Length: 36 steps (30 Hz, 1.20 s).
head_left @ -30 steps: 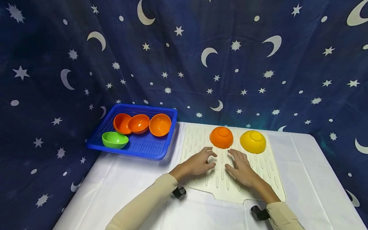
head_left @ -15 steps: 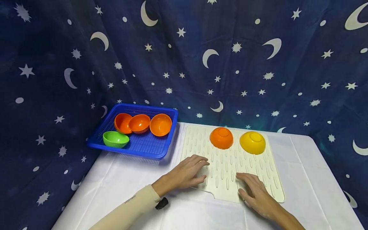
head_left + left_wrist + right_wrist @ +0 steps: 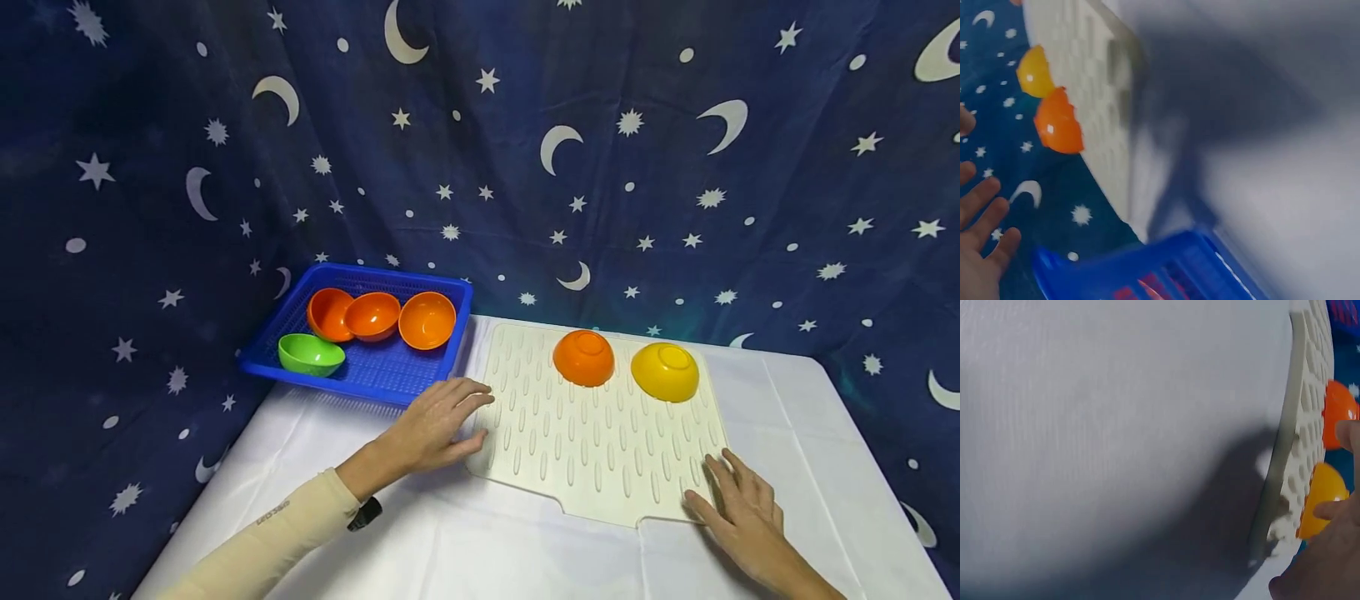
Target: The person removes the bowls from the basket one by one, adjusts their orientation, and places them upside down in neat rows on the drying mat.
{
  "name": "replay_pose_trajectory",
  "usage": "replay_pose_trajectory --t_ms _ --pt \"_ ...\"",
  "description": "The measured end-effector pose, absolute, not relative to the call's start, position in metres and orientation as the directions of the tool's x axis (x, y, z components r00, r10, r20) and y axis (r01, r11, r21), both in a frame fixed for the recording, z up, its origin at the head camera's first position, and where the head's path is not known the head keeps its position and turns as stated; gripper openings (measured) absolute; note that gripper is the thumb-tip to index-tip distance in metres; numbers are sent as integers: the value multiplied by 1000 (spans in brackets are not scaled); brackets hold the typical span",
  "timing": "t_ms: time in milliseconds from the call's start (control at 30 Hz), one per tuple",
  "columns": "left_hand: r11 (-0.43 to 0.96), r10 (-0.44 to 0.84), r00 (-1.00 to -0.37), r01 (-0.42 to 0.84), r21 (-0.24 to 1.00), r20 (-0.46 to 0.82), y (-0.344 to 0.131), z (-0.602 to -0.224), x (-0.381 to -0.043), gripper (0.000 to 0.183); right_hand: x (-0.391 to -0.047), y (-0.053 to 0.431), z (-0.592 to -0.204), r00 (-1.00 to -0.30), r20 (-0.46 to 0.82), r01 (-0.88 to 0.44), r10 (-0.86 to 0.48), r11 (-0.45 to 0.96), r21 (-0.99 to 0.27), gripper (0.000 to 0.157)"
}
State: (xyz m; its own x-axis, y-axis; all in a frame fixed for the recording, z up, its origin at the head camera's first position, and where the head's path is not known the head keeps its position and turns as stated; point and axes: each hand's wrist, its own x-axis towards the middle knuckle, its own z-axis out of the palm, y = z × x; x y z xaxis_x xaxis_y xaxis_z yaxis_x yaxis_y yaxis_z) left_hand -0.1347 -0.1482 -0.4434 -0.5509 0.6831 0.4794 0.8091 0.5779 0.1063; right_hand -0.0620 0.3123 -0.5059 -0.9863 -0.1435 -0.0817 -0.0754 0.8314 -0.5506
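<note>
In the head view my left hand (image 3: 435,427) hovers between the blue basket (image 3: 360,383) and the left edge of the cream ridged mat (image 3: 555,442), fingers spread and holding nothing. My right hand (image 3: 742,517) is at the mat's front right corner, its fingers loosely extended and empty; whether they touch the mat I cannot tell. Upside down at the back of the mat sit an orange bowl (image 3: 583,358) and, to its right, a yellow bowl (image 3: 665,372). Both bowls also show in the left wrist view, beyond the left hand (image 3: 982,244).
Inside the basket lie a green bowl (image 3: 311,355) and three orange bowls (image 3: 427,321), their openings showing. A white cloth (image 3: 510,550) covers the table. Behind it hangs a dark blue curtain (image 3: 510,150) with moons and stars.
My hands have moved apart from the front of the orange bowl: the left toward the basket, the right toward the mat's front right corner. The bowls have stayed in place.
</note>
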Motion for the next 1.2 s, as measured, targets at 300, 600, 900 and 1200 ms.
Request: replay_pose_trajectory --t_ms 300,600,900,1200 --pt "651 659 -617 754 83 430 -192 -428 -147 41 -69 340 -510 -970 -237 76 -49 869 -490 120" --pt "769 542 -751 624 137 376 -238 -414 -164 48 -69 350 -513 -957 -265 29 -113 878 -477 116" --pt "887 398 -890 436 155 224 -289 -402 -174 62 -68 350 -515 -958 -265 25 -114 882 -470 111" --pt "998 -28 -993 -34 51 -118 -326 -383 -182 93 -67 352 -519 -958 -269 45 -98 875 -482 112"
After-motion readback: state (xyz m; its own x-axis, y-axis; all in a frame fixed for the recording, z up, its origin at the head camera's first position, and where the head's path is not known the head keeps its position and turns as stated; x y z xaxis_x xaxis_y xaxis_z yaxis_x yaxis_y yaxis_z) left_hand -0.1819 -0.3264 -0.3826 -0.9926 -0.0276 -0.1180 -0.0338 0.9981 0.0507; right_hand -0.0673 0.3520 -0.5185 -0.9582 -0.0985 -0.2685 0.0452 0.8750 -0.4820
